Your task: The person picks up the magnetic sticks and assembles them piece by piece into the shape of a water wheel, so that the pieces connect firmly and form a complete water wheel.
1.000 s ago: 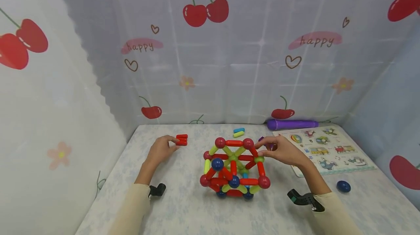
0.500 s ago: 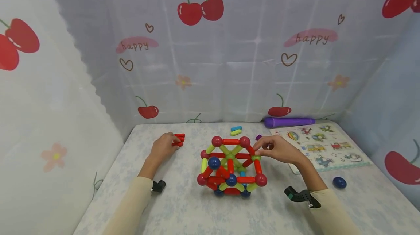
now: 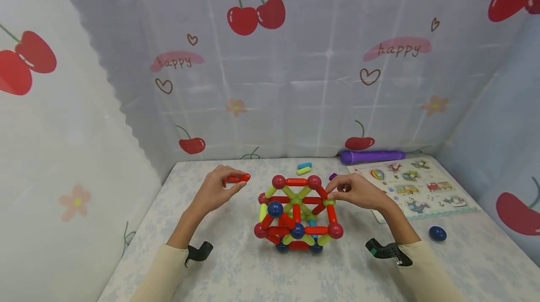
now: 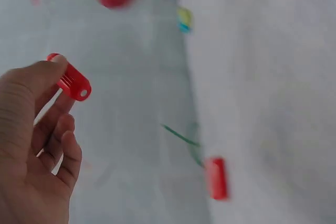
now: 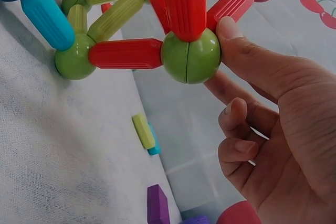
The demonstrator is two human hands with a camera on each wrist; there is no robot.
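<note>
Between thumb and forefinger my left hand (image 3: 216,192) pinches a red magnetic rod (image 4: 76,84), raised off the table at the left. Another red rod (image 4: 217,178) lies on the table behind that hand, blurred in the left wrist view. A magnetic ball-and-rod structure (image 3: 296,200) of red, yellow-green and blue parts stands mid-table. At its right side my right hand (image 3: 358,192) holds it, thumb and forefinger around the joint of a green ball (image 5: 190,56) and a red rod (image 5: 232,7). The forefinger's tip is hidden behind the ball in the right wrist view.
Behind the structure lie a blue rod (image 3: 304,165) and a yellow-green rod (image 3: 303,170), with a purple piece (image 3: 333,177) nearby. A picture board (image 3: 396,203) and a purple stick (image 3: 373,157) occupy the back right. A dark blue ball (image 3: 437,233) sits at the right.
My left hand has taken a red rod from the small group at the left and lifted it slightly toward the structure. The right hand has kept its place on the structure.
</note>
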